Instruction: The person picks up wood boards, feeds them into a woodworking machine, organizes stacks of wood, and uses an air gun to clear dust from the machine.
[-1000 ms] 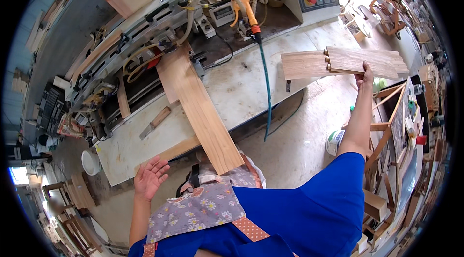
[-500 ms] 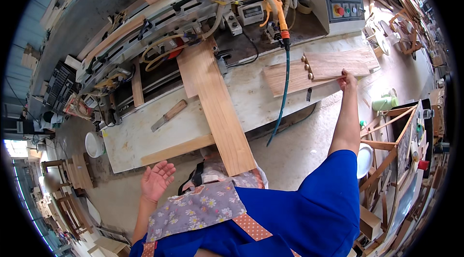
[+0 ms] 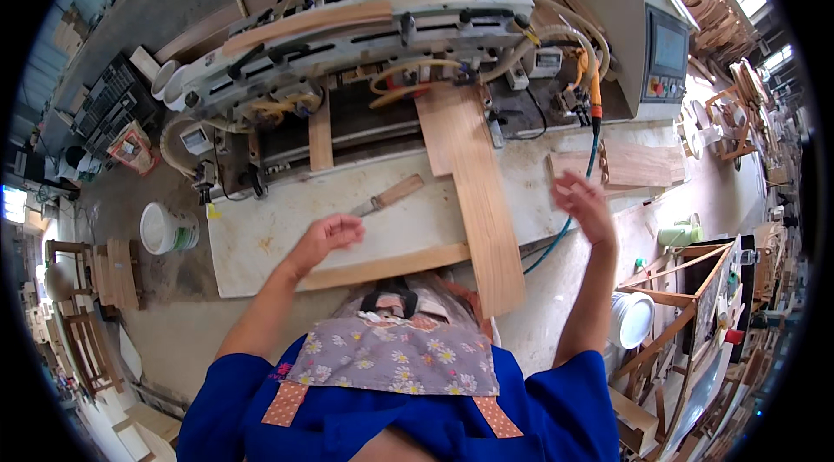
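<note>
My left hand [image 3: 325, 243] is over the near part of the white worktable [image 3: 252, 245], fingers apart and loosely bent, holding nothing. A knife [image 3: 393, 193] with a wooden handle lies just beyond it, and a narrow wooden strip [image 3: 395, 265] runs along the table's near edge. My right hand [image 3: 585, 208], a little blurred, hovers with spread fingers and no object in it, between a long wooden board [image 3: 488, 240] and some stacked boards [image 3: 641, 164]. The long board's far end lies beneath the machine [image 3: 452, 23]; its near end juts past the table edge toward my apron.
An orange air gun [image 3: 594, 84] hangs at the back right, its blue hose [image 3: 560, 240] dropping over the table edge. Beyond it stands a control panel [image 3: 666, 58]. White buckets [image 3: 168, 228] stand left, and a wooden frame [image 3: 686, 297] on the right.
My right hand has left the stacked boards and moved leftward. My left hand has risen from beside my apron to above the table. The view has shifted, while the boards and knife look undisturbed.
</note>
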Demonstrator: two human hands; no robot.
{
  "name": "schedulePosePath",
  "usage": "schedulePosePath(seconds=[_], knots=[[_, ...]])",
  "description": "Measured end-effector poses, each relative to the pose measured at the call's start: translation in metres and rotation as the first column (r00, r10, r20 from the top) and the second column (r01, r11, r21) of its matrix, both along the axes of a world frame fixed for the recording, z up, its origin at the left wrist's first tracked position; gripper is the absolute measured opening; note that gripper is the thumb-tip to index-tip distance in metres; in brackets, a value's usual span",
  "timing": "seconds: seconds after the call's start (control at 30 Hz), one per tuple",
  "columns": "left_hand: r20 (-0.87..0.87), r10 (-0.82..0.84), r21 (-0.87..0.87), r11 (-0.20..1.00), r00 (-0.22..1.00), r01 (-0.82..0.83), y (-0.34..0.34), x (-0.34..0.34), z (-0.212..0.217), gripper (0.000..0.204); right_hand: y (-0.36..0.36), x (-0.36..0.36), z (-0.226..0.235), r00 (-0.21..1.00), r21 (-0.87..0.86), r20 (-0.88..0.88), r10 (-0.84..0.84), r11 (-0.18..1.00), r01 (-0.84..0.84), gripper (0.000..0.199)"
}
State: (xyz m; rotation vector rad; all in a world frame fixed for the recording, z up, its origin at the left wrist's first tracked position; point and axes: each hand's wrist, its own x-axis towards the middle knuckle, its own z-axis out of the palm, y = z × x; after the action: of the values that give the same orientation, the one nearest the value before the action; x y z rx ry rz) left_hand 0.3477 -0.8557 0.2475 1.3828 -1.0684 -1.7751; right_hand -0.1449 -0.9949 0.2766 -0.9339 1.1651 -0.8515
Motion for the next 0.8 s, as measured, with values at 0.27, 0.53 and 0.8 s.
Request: schedulePosePath(seconds=[0.27,0.53,0.8], knots=[[0.229,0.273,-0.701,0.712,0.934,-0.036,-0.194,0.062,0.159,0.053,-0.012,0.056,-0.074,0.876,0.057,0.171,-0.451,0.892,0.448,0.077],[0.730,0.509,-0.683,0.549,0.455,0.481,-0.375,-0.001,0.213,0.092,-0.086,0.027,-0.078,0.739,0.023,0.112,-0.664,0.745,0.666,0.085],[0.918,0.279,-0.395,0.585,0.282,0.708,-0.500,-0.004,0.208,0.045,-0.158,0.021,-0.094,0.697,0.009,0.031,-0.716,0.698,0.716,0.032]])
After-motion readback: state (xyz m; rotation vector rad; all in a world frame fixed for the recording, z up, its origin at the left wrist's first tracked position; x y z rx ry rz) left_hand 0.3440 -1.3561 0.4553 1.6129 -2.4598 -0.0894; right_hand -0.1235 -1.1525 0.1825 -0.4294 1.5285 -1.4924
